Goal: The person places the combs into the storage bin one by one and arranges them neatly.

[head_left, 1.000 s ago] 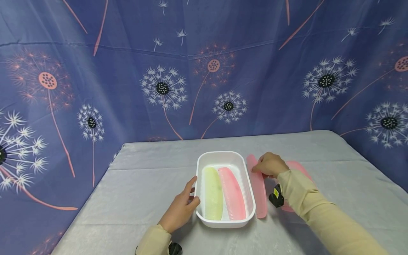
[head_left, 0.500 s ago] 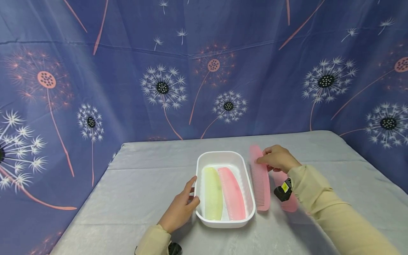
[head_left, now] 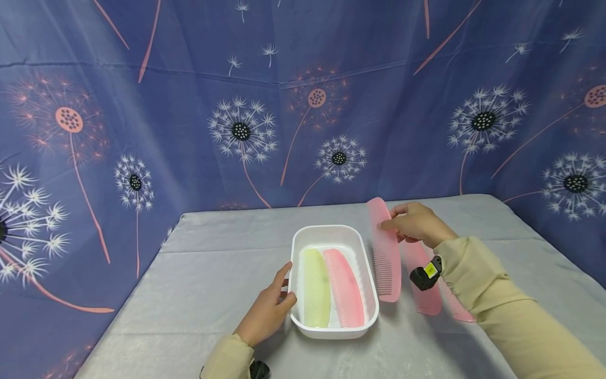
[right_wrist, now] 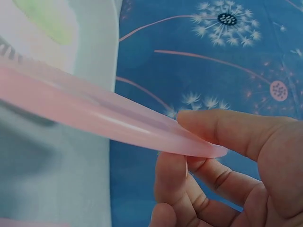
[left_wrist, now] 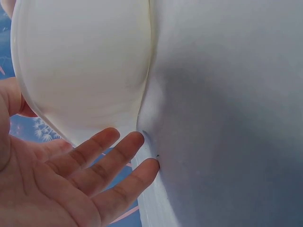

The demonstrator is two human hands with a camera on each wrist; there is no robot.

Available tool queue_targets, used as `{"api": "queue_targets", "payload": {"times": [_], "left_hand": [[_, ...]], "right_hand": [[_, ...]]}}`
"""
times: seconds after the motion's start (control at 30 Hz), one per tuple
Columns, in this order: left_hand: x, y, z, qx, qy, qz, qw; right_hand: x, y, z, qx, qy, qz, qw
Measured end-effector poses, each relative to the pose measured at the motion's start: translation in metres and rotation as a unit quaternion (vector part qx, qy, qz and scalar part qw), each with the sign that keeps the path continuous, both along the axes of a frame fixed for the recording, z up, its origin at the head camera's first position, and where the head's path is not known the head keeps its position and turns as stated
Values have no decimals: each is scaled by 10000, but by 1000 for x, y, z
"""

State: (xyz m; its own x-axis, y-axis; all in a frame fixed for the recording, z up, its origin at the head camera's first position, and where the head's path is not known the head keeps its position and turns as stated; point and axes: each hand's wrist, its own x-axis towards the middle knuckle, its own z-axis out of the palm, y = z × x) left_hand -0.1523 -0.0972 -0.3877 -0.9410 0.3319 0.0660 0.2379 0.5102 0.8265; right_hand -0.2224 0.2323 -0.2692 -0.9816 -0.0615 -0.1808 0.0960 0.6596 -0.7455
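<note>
My right hand (head_left: 418,223) pinches a pink comb (head_left: 387,258) between thumb and fingers, raised off the table just right of the white tray (head_left: 333,333). The comb's teeth face the tray. In the right wrist view, thumb and fingertips grip the end of that comb (right_wrist: 94,111). Inside the tray a pale green comb (head_left: 317,289) and another pink comb (head_left: 345,289) lie side by side. My left hand (head_left: 267,308) rests against the tray's left side. Its fingers are loosely extended beside the tray wall (left_wrist: 85,66) in the left wrist view.
More pink combs lie on the grey-covered table under my right wrist, one comb (head_left: 428,302) and another comb (head_left: 456,305) partly hidden. A blue curtain (head_left: 303,105) with dandelion prints hangs behind the table (head_left: 227,263).
My right hand has lifted the pink comb from the table beside the tray, moving it up and slightly away, and tilted it so its teeth show. The left hand and tray stay put.
</note>
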Motion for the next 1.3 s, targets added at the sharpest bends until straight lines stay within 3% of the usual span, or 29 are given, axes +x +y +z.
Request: {"api": "queue_targets", "payload": {"times": [0.4,0.67,0.9,1.3], "left_hand": [[0,1,0,-64,-64,47,9999],[0,1,0,-72,-48,53,9999],[0,2,1,-49,-27,9,10000],[0,0,0,10,-41,-23,10000]], "right_hand": [[5,-19,25,-100,118,165,9997],[8,-30,32,-242,76,272,9993],[8,-43,27,-625,-15,423,9971],[-2,-80,1,-1123,-277,608,9914]]}}
